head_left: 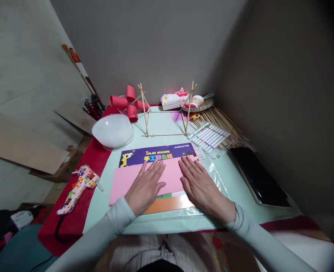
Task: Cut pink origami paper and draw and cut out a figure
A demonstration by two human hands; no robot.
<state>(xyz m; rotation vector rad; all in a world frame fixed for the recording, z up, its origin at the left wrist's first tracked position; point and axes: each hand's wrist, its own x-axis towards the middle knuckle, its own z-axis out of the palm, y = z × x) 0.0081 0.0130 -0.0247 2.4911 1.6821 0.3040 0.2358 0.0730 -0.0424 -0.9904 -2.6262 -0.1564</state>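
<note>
- The left hand point(144, 187) lies flat, palm down, on a pink sheet of paper point(133, 179), its grip apart, fingers spread and pointing away from the person, clasping nothing.
- The right hand point(203, 187) lies flat in the same way, its grip also apart, fingers resting on the right end of the pink sheet, the heel of the hand over the clear plastic wrapper point(216, 177) beside it.
- The pink sheet sits on top of an origami paper pack point(155, 154), covering most of it; the pack's purple header with yellow lettering shows above the sheet, and orange, white and green sheet edges show below it between the two hands.
- The pack lies in the middle of a pale green bench point(237, 181), just in front of the person.
- Beyond the pack stands a frame of thin wooden sticks point(167, 113), two tied uprights joined by sticks laid on the bench.
- Left of the frame sits an upturned white bowl point(113, 130), and behind it a cluster of red paper tubes point(127, 102).
- Right of the frame lies a row of marker pens point(209, 136) over a bundle of bamboo skewers point(226, 124).
- A tissue pack point(174, 99) rests near the wall.
- A dark tablet point(257, 177) lies at the right edge of the bench.
- A patterned glue gun point(79, 187) lies on the red cloth point(70, 223) at the left.
</note>
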